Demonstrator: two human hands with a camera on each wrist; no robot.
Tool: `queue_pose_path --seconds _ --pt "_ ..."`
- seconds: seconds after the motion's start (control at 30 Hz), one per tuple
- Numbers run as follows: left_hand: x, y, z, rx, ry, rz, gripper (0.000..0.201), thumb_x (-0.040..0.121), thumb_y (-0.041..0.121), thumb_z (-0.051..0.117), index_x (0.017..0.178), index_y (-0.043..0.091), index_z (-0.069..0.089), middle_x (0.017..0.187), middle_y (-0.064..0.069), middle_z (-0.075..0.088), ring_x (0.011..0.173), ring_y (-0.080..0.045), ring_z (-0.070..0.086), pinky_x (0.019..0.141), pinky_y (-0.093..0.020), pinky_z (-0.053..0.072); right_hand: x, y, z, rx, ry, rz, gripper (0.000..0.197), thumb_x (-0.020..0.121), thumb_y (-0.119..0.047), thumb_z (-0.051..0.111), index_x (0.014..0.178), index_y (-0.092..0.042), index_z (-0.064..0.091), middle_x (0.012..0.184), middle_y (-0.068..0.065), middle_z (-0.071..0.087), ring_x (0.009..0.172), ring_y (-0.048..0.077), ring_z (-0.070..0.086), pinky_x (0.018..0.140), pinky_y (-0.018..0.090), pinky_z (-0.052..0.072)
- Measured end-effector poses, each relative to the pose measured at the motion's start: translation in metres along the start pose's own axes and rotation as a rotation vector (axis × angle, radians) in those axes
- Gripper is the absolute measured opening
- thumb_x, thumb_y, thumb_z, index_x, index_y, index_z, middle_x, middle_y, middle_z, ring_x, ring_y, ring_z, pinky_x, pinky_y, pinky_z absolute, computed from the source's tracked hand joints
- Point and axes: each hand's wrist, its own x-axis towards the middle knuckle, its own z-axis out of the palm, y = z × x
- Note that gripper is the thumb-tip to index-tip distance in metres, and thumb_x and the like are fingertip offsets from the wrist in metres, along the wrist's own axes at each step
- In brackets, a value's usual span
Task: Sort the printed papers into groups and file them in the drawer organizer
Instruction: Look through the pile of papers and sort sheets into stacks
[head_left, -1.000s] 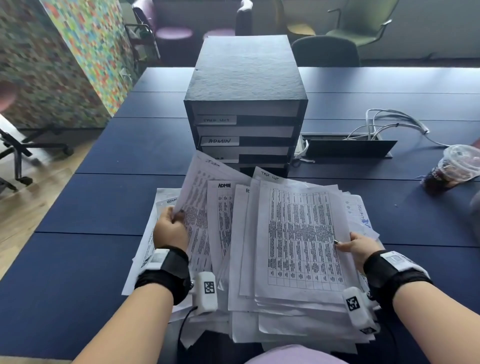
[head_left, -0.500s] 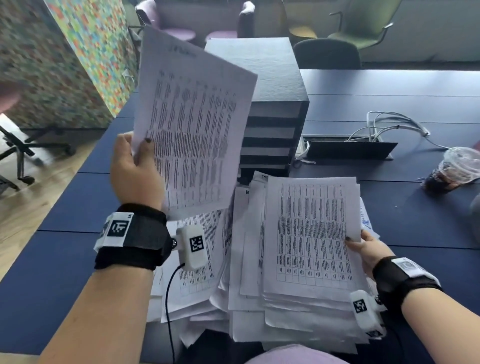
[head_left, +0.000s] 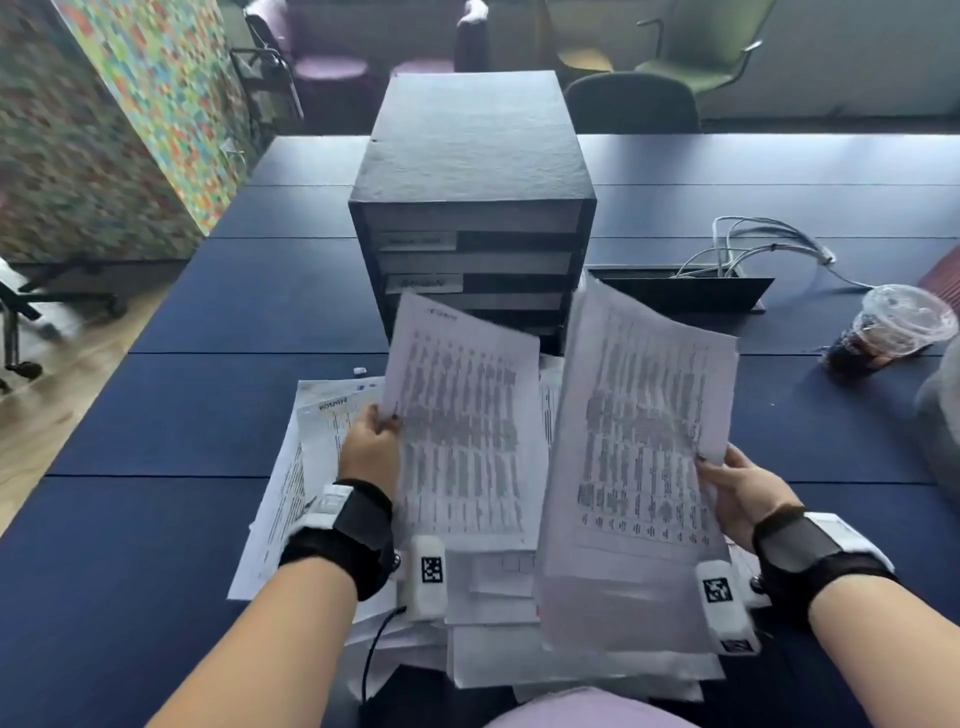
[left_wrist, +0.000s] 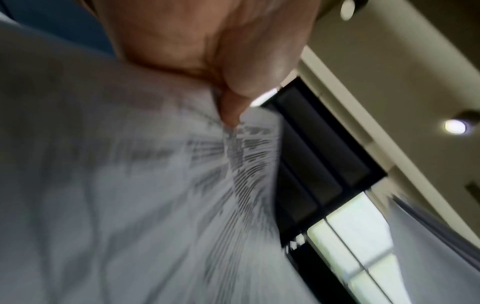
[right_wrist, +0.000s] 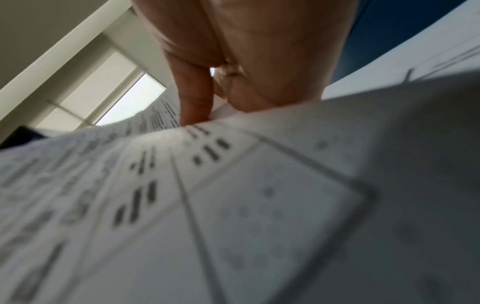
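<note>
From the head view, the black drawer organizer (head_left: 472, 208) stands on the dark blue table (head_left: 208, 415), and everything else sits around it. Just in front of it lies a loose pile of printed papers (head_left: 519, 613), spread wide and overlapping. To the organizer's right are a tangle of white cables (head_left: 753, 249) above a black tray (head_left: 685, 293), and farther right a plastic cup (head_left: 893, 327) with a dark drink. Behind the organizer stand several chairs (head_left: 631, 104); to its left is a colourful patterned panel (head_left: 156, 93).

The left hand (head_left: 370, 447) pinches the left edge of one printed sheet (head_left: 467, 431), raised and tilted so its top covers the organizer's lowest drawers. The right hand (head_left: 743, 493) grips the right edge of a second sheet (head_left: 639, 467), also lifted off the pile, its top corner overlapping the organizer's lower right corner. Both sheets carry dense tables of text, too blurred to read. White labels on two upper drawers (head_left: 421, 241) are likewise unreadable, as is the orange heading on a paper left of the pile.

In the left wrist view, the left hand's (left_wrist: 221, 61) thumb and fingers are closed on the paper (left_wrist: 130, 185), with the organizer (left_wrist: 324, 154) dark beyond it.

In the right wrist view, the right hand's (right_wrist: 233, 61) fingers (right_wrist: 194, 98) fold over the edge of its sheet (right_wrist: 233, 205), whose printed grid is blurred.
</note>
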Motion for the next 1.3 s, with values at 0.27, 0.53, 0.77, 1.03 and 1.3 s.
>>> queue_pose_path --seconds 0.27,0.53,0.77,1.03,1.3 --pt "-0.016 -0.008 0.025 0.323 -0.376 0.004 0.02 0.097 0.024 0.048 0.113 0.017 0.057 0.099 0.0 0.06 0.098 -0.026 0.06 0.079 -0.028 0.045 0.02 0.022 0.022 -0.33 0.117 0.108 0.025 0.088 0.012 0.045 0.106 -0.002 0.056 0.086 0.016 0.063 0.072 0.028 0.06 0.086 0.046 0.048" --pt "0.024 -0.05 -0.025 0.408 0.209 -0.351 0.046 0.081 0.021 0.062 0.126 0.017 0.052 0.135 -0.018 0.039 0.125 -0.036 0.037 0.105 -0.041 0.032 0.041 0.039 0.007 -0.523 0.216 0.099 0.025 0.079 0.01 0.061 0.103 0.002 0.062 0.079 0.013 0.063 0.077 0.03 0.058 0.1 0.054 0.041" --pt "0.032 -0.078 -0.049 0.168 0.193 -0.472 0.054 0.078 0.027 0.073 0.125 0.006 0.056 0.129 -0.019 0.054 0.113 -0.036 0.054 0.094 -0.037 0.043 0.05 0.043 -0.003 -0.557 0.189 0.107 0.016 0.076 0.006 0.065 0.081 -0.009 0.064 0.088 0.014 0.068 0.098 0.037 0.062 0.103 0.052 0.04" --pt "0.02 -0.056 -0.045 0.042 0.212 -0.063 0.012 0.096 0.019 0.05 0.095 0.012 0.058 0.084 -0.011 0.057 0.076 -0.025 0.05 0.065 -0.029 0.033 0.047 0.042 -0.001 -0.57 0.184 0.121 0.017 0.08 0.004 0.063 0.082 -0.012 0.063 0.084 0.013 0.067 0.09 0.035 0.062 0.097 0.056 0.043" --pt "0.023 -0.011 -0.079 0.008 0.322 0.251 0.014 0.097 0.023 0.049 0.09 0.011 0.053 0.079 -0.008 0.057 0.069 -0.022 0.049 0.055 -0.029 0.033 0.034 0.038 0.004 -0.54 0.093 0.057 0.022 0.085 0.01 0.054 0.101 -0.004 0.056 0.09 0.014 0.063 0.084 0.03 0.058 0.091 0.05 0.047"
